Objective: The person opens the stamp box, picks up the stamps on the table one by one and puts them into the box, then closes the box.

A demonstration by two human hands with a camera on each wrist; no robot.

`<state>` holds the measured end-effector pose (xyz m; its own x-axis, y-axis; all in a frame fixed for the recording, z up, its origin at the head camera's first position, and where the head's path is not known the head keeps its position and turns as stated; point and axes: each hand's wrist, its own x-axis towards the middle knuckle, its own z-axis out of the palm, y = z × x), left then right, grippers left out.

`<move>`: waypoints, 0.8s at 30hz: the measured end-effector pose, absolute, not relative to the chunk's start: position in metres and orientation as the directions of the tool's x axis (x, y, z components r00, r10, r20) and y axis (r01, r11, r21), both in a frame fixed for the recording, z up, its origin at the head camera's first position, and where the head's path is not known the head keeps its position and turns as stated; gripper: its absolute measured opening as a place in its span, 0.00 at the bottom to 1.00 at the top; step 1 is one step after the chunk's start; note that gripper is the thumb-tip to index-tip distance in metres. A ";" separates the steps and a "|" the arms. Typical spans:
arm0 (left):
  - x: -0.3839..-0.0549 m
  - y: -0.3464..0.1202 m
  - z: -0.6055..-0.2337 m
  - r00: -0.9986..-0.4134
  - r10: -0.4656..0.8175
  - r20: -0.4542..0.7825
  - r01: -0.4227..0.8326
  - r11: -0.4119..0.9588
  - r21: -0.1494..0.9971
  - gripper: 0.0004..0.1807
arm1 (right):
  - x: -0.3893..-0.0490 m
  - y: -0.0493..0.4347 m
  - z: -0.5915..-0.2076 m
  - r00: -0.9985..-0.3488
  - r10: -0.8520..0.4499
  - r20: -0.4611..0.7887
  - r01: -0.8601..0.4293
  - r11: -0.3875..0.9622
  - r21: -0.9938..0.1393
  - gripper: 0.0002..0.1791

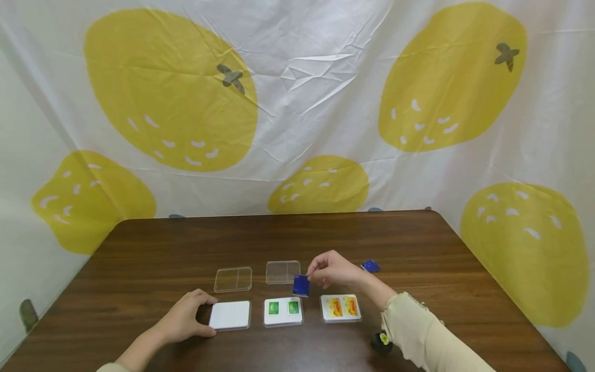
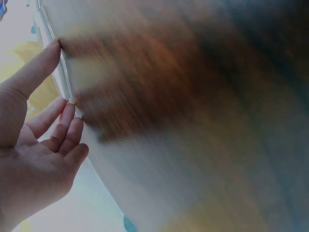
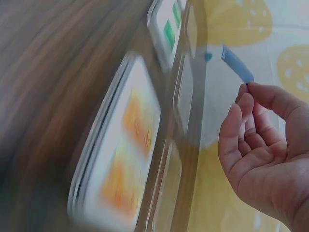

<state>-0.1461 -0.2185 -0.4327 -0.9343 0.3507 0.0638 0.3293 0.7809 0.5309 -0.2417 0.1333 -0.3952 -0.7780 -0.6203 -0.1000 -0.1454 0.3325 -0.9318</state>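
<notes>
My right hand (image 1: 335, 269) pinches a small glossy blue square (image 1: 301, 285) by its corner, between thumb and fingertips. It hangs above the middle case (image 1: 283, 312), whose white top shows two green squares. In the right wrist view the blue square (image 3: 237, 65) appears thin, nearly edge-on. My left hand (image 1: 188, 316) holds the left case (image 1: 230, 315), topped with plain white, by its left side, thumb at the near corner and fingers at the far one. To the right lies a case with two orange pictures (image 1: 341, 308).
Behind the cases lie clear plastic lids (image 1: 233, 279); another lid (image 3: 166, 188) shows in the right wrist view. A second blue piece (image 1: 371, 266) lies beyond my right forearm. A black object with a yellow-green flower (image 1: 382, 342) is by my right sleeve. A lemon-print curtain (image 1: 316, 113) hangs behind the table.
</notes>
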 end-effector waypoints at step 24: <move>-0.146 -0.217 -0.433 -0.930 0.349 0.118 0.359 0.785 0.505 0.32 | -0.211 0.004 -0.428 -0.842 -0.529 -0.107 -0.138 0.403 -0.905 0.03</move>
<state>-0.1463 -0.2165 -0.4329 -0.9296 0.3492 0.1177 0.3588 0.7849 0.5051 -0.2113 0.0045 -0.4277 -0.8420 -0.5288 -0.1069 -0.1379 0.4026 -0.9049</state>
